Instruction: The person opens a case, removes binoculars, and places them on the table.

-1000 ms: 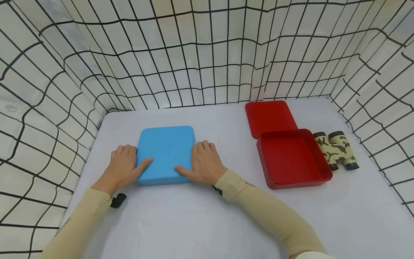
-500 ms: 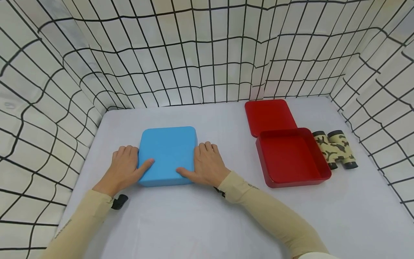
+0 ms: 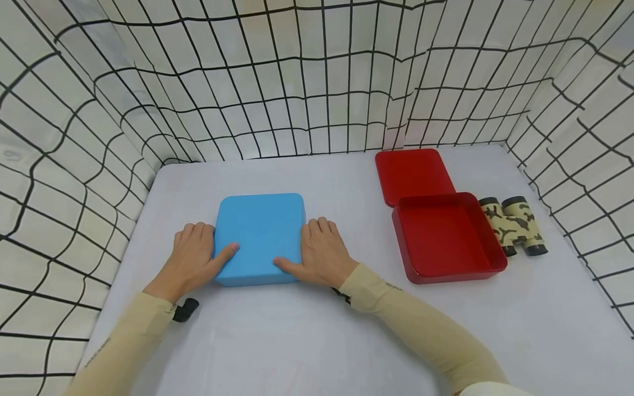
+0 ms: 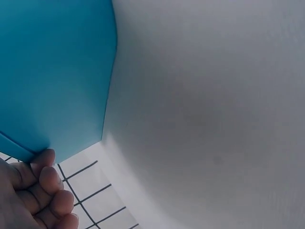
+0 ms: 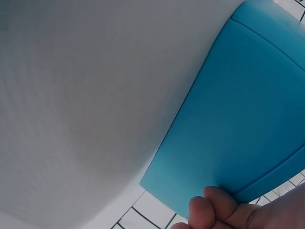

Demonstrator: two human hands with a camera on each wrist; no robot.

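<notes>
- Blue box (image 3: pixel 260 231) lies flat on the white table (image 3: pixel 297 341), left of centre, gripped between both hands.
- Left hand (image 3: pixel 190 256) holds its left side: thumb laid over the top near the front corner, fingers against the side wall.
- Right hand (image 3: pixel 322 253) holds the right side likewise, thumb on top, fingers along the wall; the right wrist view shows fingertips touching the box near a seam (image 5: pixel 269 43).
- Beige sleeves (image 3: pixel 421 324) cover both forearms; a black device (image 3: pixel 185 310) shows at the left wrist.
- Well apart to the right, an open red box (image 3: pixel 451 236) stands upright, with a red lid (image 3: pixel 413 173) just behind it.
- Camouflage-patterned binoculars (image 3: pixel 517 225) lie just beside the red box's right side.
- Black mesh (image 3: pixel 304 98) rises behind the table and along both sides.
</notes>
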